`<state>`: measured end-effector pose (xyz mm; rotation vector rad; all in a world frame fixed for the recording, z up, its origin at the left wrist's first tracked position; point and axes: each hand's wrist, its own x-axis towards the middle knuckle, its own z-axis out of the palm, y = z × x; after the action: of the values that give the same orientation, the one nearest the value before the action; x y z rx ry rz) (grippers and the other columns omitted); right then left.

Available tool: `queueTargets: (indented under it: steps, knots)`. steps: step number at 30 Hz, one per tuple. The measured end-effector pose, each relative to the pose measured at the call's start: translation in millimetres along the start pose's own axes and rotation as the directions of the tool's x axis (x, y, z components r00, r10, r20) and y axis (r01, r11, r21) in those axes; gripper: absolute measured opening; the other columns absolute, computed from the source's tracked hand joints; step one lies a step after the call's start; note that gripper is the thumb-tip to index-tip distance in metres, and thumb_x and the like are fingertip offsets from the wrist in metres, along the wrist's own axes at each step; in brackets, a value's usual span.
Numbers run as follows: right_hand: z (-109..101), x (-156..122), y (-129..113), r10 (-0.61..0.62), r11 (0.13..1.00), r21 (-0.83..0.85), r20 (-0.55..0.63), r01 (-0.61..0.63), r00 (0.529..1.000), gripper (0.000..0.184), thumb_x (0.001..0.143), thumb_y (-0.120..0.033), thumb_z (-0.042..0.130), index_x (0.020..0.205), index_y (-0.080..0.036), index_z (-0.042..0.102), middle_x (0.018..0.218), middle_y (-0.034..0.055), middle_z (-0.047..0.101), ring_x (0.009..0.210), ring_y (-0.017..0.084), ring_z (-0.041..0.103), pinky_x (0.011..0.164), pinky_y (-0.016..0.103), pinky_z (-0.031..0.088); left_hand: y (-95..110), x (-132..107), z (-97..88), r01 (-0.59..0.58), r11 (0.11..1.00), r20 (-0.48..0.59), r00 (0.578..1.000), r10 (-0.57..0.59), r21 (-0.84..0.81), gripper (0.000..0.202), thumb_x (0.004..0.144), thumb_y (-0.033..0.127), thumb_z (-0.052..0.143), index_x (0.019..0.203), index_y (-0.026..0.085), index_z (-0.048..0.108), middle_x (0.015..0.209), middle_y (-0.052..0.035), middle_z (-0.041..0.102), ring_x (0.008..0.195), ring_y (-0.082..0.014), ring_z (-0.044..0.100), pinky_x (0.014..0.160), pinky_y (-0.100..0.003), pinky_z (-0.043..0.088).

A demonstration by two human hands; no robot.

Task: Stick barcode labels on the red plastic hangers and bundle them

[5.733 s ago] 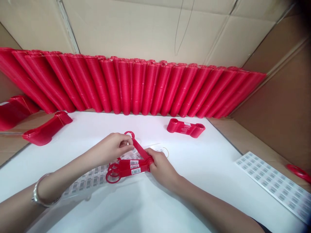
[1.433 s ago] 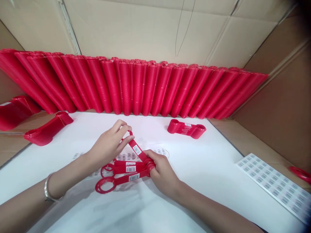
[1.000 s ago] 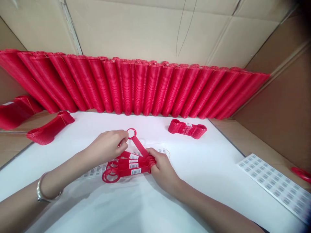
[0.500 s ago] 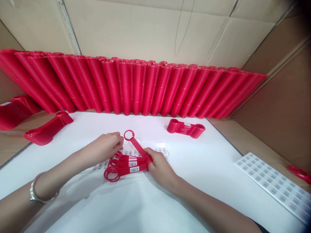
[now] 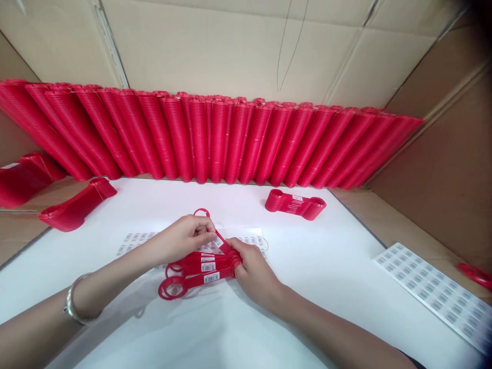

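Note:
My right hand (image 5: 255,266) is closed around the shared end of several fanned red plastic pieces, each a flat bar with rings at the ends. Small white barcode labels (image 5: 211,277) sit on the bars of the lower pieces (image 5: 192,281). Above them, the uppermost red piece (image 5: 202,211) points up and left. My left hand (image 5: 192,233) pinches at a barcode label (image 5: 218,242) lying against that piece's bar, thumb and forefinger closed. Underneath, a sheet of barcode labels (image 5: 136,237) lies on the white table, partly covered by my left arm and the pieces.
A long row of stacked red pieces (image 5: 230,138) lines the cardboard wall (image 5: 215,51). Bundles of red pieces lie at right (image 5: 295,204) and left (image 5: 79,205). A stack of label sheets (image 5: 434,292) and a red ring-shaped part (image 5: 475,275) are at far right.
My left hand has moved right and onto the uppermost red piece, where a barcode label now shows on its bar. My right hand keeps its hold on the fanned pieces.

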<state>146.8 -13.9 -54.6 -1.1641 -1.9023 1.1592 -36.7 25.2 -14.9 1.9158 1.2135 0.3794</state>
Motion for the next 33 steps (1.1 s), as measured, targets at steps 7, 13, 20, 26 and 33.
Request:
queueTargets:
  steps: [7, 13, 20, 26, 33]
  knots:
    - [-0.6, -0.8, -3.1, -0.014, 1.000, 0.012, 0.001, 0.014, 1.000, 0.041, 0.061, 0.004, 0.032, 0.083, -0.019, 0.057, 0.081, 0.0003, 0.063, 0.076, 0.015, 0.056, 0.068, 0.025, 0.041, 0.7, 0.4, 0.8, 0.008, 1.000, -0.008, 1.000, -0.008, 0.000, 0.028, 0.083, 0.041, 0.046, 0.075, 0.016, 0.055, 0.051, 0.0071, 0.032, 0.048, -0.0085, 0.032, 0.046, -0.022, 0.024]
    - [0.3, -1.5, -3.0, -0.022, 1.000, 0.021, -0.002, 0.022, 1.000, 0.042, 0.060, 0.004, 0.032, 0.084, -0.019, 0.057, 0.081, 0.0002, 0.062, 0.074, 0.014, 0.055, 0.067, 0.025, 0.040, -0.8, 1.2, 0.4, 0.007, 1.000, -0.006, 1.000, -0.007, 0.022, 0.028, 0.084, 0.042, 0.045, 0.075, 0.017, 0.054, 0.052, 0.0066, 0.034, 0.048, -0.0090, 0.033, 0.047, -0.022, 0.026]
    - [0.6, -3.0, -5.0, -0.033, 0.996, 0.077, -0.014, 0.034, 0.999, 0.039, 0.059, 0.004, 0.031, 0.079, -0.020, 0.055, 0.075, -0.0018, 0.060, 0.074, 0.014, 0.055, 0.066, 0.023, 0.040, 7.9, -7.0, 8.9, -0.047, 0.907, -0.124, 0.986, 0.108, 0.419, 0.026, 0.087, 0.039, 0.039, 0.079, 0.019, 0.054, 0.054, 0.0050, 0.042, 0.050, -0.0107, 0.039, 0.050, -0.023, 0.029]
    - [-1.9, -3.1, -5.6, -0.051, 0.997, 0.062, -0.046, 0.054, 0.998, 0.042, 0.058, 0.004, 0.032, 0.083, -0.019, 0.057, 0.074, -0.0014, 0.060, 0.069, 0.013, 0.054, 0.063, 0.023, 0.039, 7.6, -9.1, 13.3, -0.169, 0.555, -0.164, 0.851, 0.500, 0.814, 0.032, 0.086, 0.047, 0.042, 0.086, 0.017, 0.056, 0.092, -0.0082, 0.056, 0.081, -0.0212, 0.050, 0.065, -0.031, 0.041]
    - [-5.2, -4.3, -6.3, -0.111, 0.992, 0.045, -0.075, 0.115, 0.991, 0.041, 0.059, 0.003, 0.033, 0.085, -0.019, 0.058, 0.074, -0.0008, 0.060, 0.068, 0.013, 0.053, 0.063, 0.023, 0.039, 4.8, -6.2, 15.0, -0.148, 0.609, -0.289, 0.777, 0.559, 0.779, 0.037, 0.079, 0.051, 0.052, 0.092, 0.016, 0.051, 0.123, -0.0145, 0.045, 0.116, -0.0308, 0.038, 0.090, -0.044, 0.039]
